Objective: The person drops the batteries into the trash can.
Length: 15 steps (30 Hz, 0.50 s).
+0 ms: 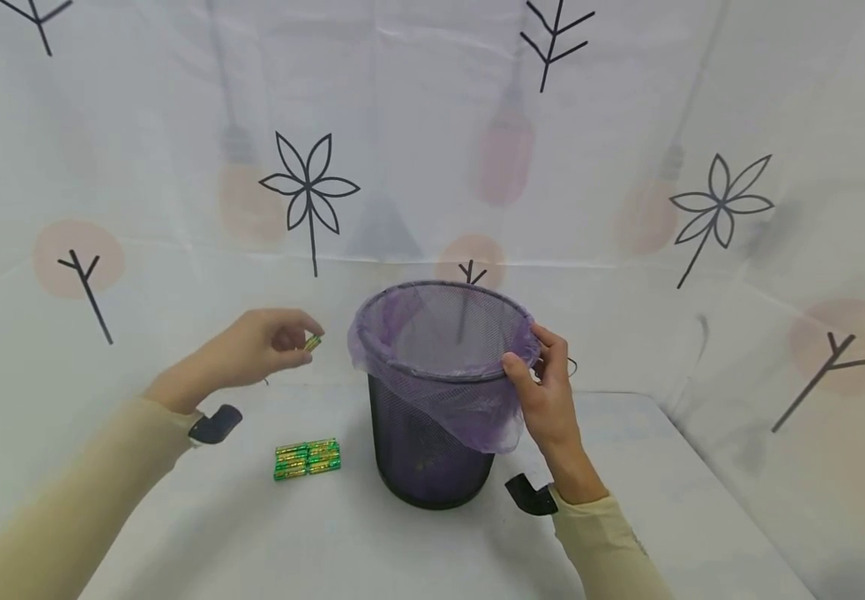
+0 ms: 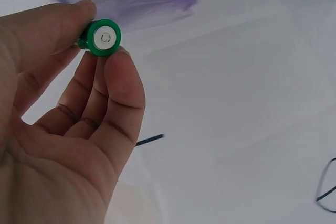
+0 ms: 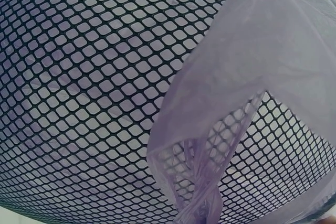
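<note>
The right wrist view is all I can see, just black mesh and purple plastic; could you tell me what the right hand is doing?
Observer: The right hand grips the rim of a mesh bin lined with a purple bag.
Operator: Thank you. And the other hand?
Observer: The left hand pinches a green battery beside the bin's rim, up off the table.
Operator: Are there more batteries?
Observer: Yes, a cluster of green batteries lies on the table, left of the bin.

Long cream sleeves (image 1: 65, 500) covering both forearms, cuffs ending at the wrists, a small black clip-like device (image 1: 215, 425) worn at each wrist, hands bare.
</note>
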{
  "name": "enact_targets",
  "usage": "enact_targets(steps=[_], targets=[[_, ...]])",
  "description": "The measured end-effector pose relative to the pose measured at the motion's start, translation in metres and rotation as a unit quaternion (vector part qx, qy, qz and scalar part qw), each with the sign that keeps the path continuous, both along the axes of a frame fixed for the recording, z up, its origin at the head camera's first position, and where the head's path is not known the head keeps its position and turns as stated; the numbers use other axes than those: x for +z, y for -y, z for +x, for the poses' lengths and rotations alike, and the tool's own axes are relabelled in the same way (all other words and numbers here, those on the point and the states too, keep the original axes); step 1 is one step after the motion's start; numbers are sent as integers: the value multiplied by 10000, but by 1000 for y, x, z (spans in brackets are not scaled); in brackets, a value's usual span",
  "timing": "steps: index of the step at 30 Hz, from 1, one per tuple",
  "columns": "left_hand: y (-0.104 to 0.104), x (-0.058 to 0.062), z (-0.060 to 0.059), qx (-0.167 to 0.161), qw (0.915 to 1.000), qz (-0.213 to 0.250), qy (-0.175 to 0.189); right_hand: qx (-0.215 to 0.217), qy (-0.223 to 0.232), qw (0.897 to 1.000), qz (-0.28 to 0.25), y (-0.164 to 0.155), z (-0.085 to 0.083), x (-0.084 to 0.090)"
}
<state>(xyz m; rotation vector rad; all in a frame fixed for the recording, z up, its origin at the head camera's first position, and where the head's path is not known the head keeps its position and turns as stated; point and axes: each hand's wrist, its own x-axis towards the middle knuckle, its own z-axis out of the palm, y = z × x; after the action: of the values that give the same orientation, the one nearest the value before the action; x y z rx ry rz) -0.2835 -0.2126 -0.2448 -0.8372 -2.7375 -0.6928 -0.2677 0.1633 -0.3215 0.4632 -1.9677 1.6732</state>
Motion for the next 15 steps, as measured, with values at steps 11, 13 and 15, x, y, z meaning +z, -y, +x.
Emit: enact_targets(steps=[11,13,15], targets=[[-65,53,-18,-494,9987,101,-52,19,36,10000,43,0,-3,-1],[-79,54,-22,-636,9978,167,7,22,35,10000,-4,0,-2,0],[-93,52,-27,-791,9966,234,68,48,58,10000,-48,1,-2,0]])
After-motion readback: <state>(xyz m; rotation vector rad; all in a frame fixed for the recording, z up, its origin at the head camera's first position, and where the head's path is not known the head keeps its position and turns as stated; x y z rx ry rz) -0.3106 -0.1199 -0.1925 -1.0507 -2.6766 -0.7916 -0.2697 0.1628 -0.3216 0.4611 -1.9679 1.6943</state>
